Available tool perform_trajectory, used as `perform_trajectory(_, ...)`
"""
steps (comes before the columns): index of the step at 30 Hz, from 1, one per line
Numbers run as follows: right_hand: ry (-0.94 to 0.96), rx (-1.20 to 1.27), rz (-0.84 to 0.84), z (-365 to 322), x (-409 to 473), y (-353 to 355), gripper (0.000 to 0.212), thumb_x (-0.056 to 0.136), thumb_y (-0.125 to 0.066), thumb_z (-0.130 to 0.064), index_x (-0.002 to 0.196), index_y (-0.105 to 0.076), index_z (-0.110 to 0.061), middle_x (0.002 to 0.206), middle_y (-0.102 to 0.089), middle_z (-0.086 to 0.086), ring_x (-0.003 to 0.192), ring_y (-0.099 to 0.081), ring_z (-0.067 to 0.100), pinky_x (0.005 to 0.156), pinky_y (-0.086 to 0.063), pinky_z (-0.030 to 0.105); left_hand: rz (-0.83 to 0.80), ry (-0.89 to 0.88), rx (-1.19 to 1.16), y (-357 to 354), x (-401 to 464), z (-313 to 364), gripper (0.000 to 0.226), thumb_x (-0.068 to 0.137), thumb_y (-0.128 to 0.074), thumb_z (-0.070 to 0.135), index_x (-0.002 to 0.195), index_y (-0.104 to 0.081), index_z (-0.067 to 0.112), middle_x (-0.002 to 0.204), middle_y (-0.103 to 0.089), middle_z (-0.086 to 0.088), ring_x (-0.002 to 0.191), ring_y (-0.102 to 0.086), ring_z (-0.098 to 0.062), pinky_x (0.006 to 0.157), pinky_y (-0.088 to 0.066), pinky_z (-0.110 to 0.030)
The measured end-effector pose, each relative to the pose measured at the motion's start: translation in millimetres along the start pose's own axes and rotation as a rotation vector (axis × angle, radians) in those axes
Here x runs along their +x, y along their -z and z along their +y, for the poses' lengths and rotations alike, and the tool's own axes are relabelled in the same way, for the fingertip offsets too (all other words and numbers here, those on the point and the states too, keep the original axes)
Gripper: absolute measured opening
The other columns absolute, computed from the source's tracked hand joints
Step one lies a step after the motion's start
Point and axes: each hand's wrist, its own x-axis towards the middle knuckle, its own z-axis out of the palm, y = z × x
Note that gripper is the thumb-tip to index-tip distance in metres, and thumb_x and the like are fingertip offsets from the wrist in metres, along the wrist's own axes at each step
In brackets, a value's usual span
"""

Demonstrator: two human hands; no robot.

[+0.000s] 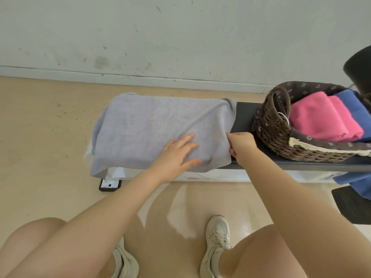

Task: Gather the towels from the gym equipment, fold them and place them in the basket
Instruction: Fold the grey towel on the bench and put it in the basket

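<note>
A pale lavender-grey towel (144, 127) lies spread over the left end of a dark bench (244, 115). My left hand (178, 151) rests flat on the towel's near right part with straight fingers. My right hand (241, 143) pinches the towel's right edge, fingers curled round the cloth. To the right on the bench stands a brown wicker basket (271, 127) with a flowered lining. It holds a folded pink towel (321, 119) and a folded blue towel (353, 109).
A white wall and baseboard run behind the bench. Blue cloth (353, 183) hangs off the bench's right front, above a black mat (355, 205). A black round object (359, 65) sits at the right edge. My knees and shoes are on the beige floor below.
</note>
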Motion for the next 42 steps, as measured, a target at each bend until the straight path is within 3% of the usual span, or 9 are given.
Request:
perform_trajectory(3,-0.004,0.017,-0.147,6.1,1.9,-4.4,0.04,0.084,-0.064,-0.015,0.055,-0.037,-0.016,0.048,-0.031,0.0,0.039,-0.024,0.013,0.039,-0.023,0.018,-0.064,-0.004,0.091,-5.9,-3.8,-0.1,0.049,0.095,-0.04,0.043,0.139,-0.037,0.023,0.157,-0.014,0.005,0.144,-0.008,-0.008,0.117,0.005,-0.031)
perform_trajectory(7,0.232,-0.537,0.086,3.0,-0.8,12.9,0.033,0.084,-0.052,-0.009,0.056,-0.034,-0.014,0.059,-0.035,0.005,0.056,-0.036,0.023,0.049,-0.025,0.026,-0.043,0.033,-0.027,0.2,-5.8,-0.5,0.039,0.097,-0.041,0.033,0.133,-0.047,0.02,0.154,-0.023,0.002,0.142,-0.018,-0.011,0.115,-0.006,-0.025)
perform_trajectory(9,0.261,-0.874,0.236,-3.0,-9.6,26.7,0.011,0.087,-0.045,-0.005,0.081,-0.053,-0.009,0.085,-0.053,0.013,0.084,-0.055,0.034,0.065,-0.042,0.033,-0.002,0.037,-0.149,6.9,-8.8,-0.9,0.03,0.096,-0.045,0.023,0.122,-0.058,0.013,0.148,-0.034,-0.001,0.135,-0.032,-0.014,0.104,-0.021,-0.016)
perform_trajectory(12,0.363,-1.116,0.337,-6.6,-19.7,29.9,0.033,0.09,-0.042,-0.005,0.123,-0.044,-0.005,0.129,-0.044,0.018,0.119,-0.044,0.038,0.089,-0.041,0.043,0.155,0.06,-0.24,15.3,-16.9,-8.8,0.022,0.093,-0.047,0.008,0.105,-0.066,0.007,0.132,-0.049,-0.004,0.118,-0.048,-0.015,0.084,-0.031,-0.011)
perform_trajectory(16,0.721,-1.16,0.06,-5.8,-36.4,-17.5,0.036,0.092,-0.042,-0.013,0.128,-0.046,-0.01,0.14,-0.035,0.01,0.126,-0.035,0.03,0.097,-0.035,0.039,0.415,0.19,-0.279,32.4,-34.6,-32.5,0.022,0.09,-0.048,0.0,0.096,-0.068,0.003,0.112,-0.059,-0.009,0.103,-0.057,-0.023,0.077,-0.035,-0.016)
perform_trajectory(24,1.057,-1.153,-0.333,-14.0,-82.0,-159.9,0.036,0.093,-0.042,-0.012,0.127,-0.05,-0.011,0.143,-0.035,0.007,0.129,-0.034,0.027,0.101,-0.031,0.034,0.646,0.589,-0.3,60.7,-103.3,-118.2,0.033,0.091,-0.04,0.001,0.12,-0.055,0.004,0.13,-0.046,-0.013,0.12,-0.045,-0.024,0.092,-0.029,-0.015)
perform_trajectory(30,1.165,-1.43,-0.475,-17.2,-90.1,-221.9,0.043,0.098,-0.031,-0.019,0.141,-0.036,-0.023,0.157,-0.013,0.004,0.141,-0.016,0.026,0.11,-0.02,0.036,0.472,0.944,-0.69,56.1,-114.8,-171.9,0.04,0.098,-0.03,0.011,0.136,-0.04,0.007,0.141,-0.044,-0.011,0.128,-0.042,-0.028,0.104,-0.033,-0.033)
perform_trajectory(36,1.131,-1.438,-0.406,-30.2,-74.8,-249.0,0.035,0.099,-0.03,-0.022,0.129,-0.047,-0.014,0.133,-0.044,0.005,0.117,-0.044,0.027,0.087,-0.039,0.033,0.261,1.001,-1.001,48.8,-96.8,-185.2,0.02,0.095,-0.037,0.02,0.086,-0.054,0.015,0.084,-0.053,-0.003,0.078,-0.046,-0.018,0.065,-0.034,-0.023)
perform_trajectory(42,1.117,-1.426,-0.375,-42.5,-68.9,-260.8,0.028,0.097,-0.032,-0.013,0.115,-0.054,-0.011,0.118,-0.051,0.007,0.098,-0.053,0.029,0.077,-0.046,0.036,0.37,1.048,-1.177,55.1,-88.0,-186.0,0.022,0.095,-0.04,0.025,0.088,-0.054,0.01,0.074,-0.055,-0.001,0.064,-0.045,-0.011,0.056,-0.033,-0.022)
